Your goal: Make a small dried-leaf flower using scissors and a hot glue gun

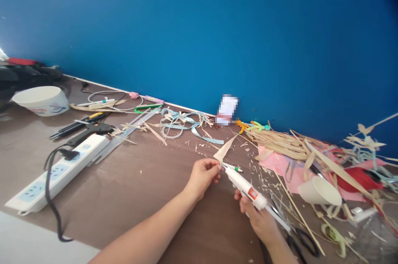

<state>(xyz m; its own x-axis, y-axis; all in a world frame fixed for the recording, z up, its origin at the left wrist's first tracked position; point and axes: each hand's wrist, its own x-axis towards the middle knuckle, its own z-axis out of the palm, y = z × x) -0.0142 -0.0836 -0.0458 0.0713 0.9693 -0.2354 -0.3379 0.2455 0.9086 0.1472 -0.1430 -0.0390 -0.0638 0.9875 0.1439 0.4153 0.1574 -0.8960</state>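
Observation:
My left hand (202, 178) is closed, pinching the lower end of a pale dried leaf piece (228, 148) between thumb and fingers. The leaf's wide part points up and to the right. Wrapped around the handle of a white glue gun (244, 184) is my right hand (256, 216). The gun's nozzle meets the leaf end at my left fingertips; whether glue is coming out cannot be seen. A clear glue stick (280, 220) sticks out of the gun's rear. Just behind the nozzle lies a white pen (235, 168) with a green band.
Black-handled scissors (306, 242) lie beside my right forearm. To the right are dried leaf strips (276, 143), pink paper (270, 160) and a tipped paper cup (320, 191). A power strip (59, 175), black glue gun (91, 131) and white bowl (42, 100) occupy the left.

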